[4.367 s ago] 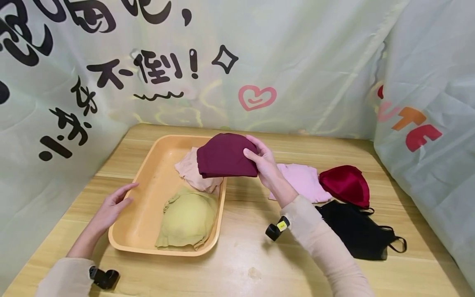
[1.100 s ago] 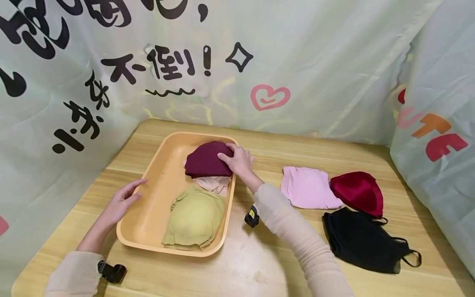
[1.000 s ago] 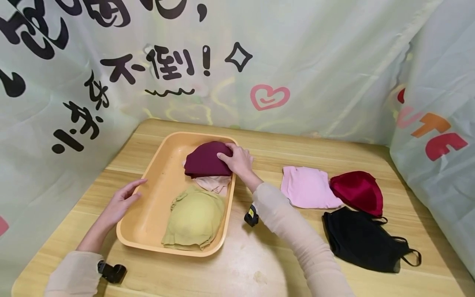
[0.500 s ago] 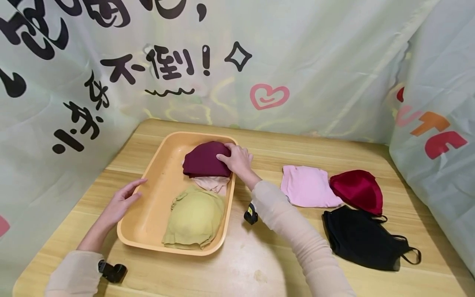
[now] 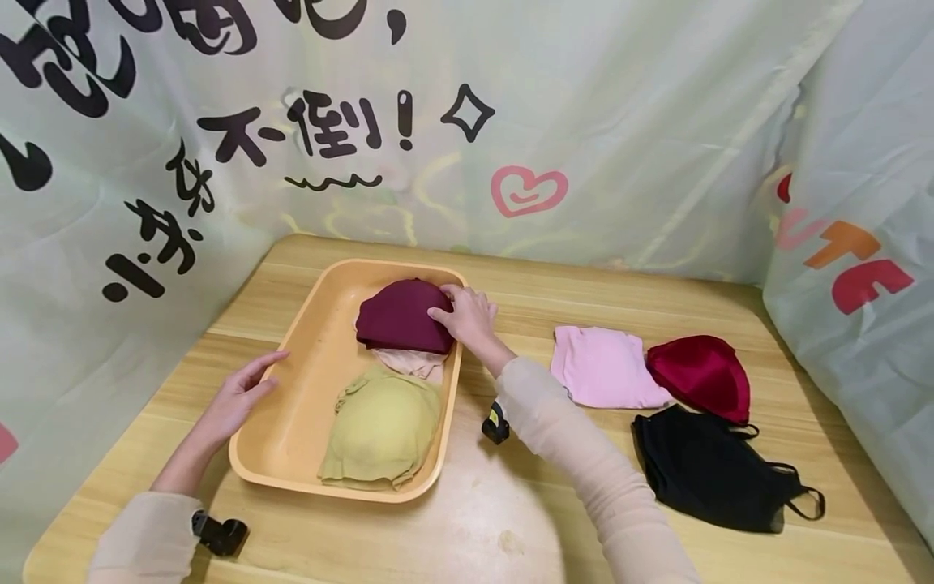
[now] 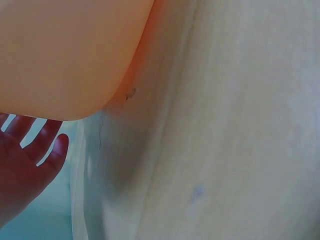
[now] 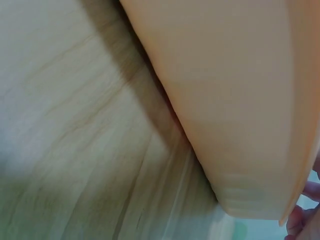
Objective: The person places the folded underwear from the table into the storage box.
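In the head view, my right hand holds the right edge of a folded maroon bra, thumb on top. The bra lies inside the orange plastic tray, over a pale pink garment that is mostly hidden. In front of them in the tray is a yellow-green bra. My left hand rests by the tray's left rim with its fingers extended. The left wrist view shows the spread fingers against the tray's wall. Only fingertips show beside the rim in the right wrist view.
To the right on the wooden table lie a folded light pink garment, a dark red satin bra and a black strappy top. A printed curtain closes off the back and sides.
Earlier my right hand held the maroon bra above the tray's right rim; it came down into the tray, then slid slightly left. My left hand stays at the left rim.
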A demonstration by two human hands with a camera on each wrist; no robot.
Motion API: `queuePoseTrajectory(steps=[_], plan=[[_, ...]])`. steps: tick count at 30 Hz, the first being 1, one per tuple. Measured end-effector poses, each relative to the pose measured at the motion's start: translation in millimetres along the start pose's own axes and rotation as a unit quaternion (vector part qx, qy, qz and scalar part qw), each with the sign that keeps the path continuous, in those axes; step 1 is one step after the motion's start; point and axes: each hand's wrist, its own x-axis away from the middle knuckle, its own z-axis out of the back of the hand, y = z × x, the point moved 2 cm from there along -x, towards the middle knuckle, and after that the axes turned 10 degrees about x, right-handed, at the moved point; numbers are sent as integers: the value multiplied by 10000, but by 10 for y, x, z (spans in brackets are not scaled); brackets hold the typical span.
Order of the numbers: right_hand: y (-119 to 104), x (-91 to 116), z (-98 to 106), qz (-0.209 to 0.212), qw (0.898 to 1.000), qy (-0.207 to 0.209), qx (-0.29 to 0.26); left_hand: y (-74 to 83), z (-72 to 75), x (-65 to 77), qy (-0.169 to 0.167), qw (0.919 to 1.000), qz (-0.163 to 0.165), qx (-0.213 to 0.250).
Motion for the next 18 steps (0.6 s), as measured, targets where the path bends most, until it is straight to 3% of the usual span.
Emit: queuePoseTrajectory(steps=[9,18], plan=[[71,93,90,509,9949,48,-871,4,-2,-2,11,10000,-37,-28],[137,230,180,779,9892,-66,-1242,-2,-8,8,-24,10000,-70,29]])
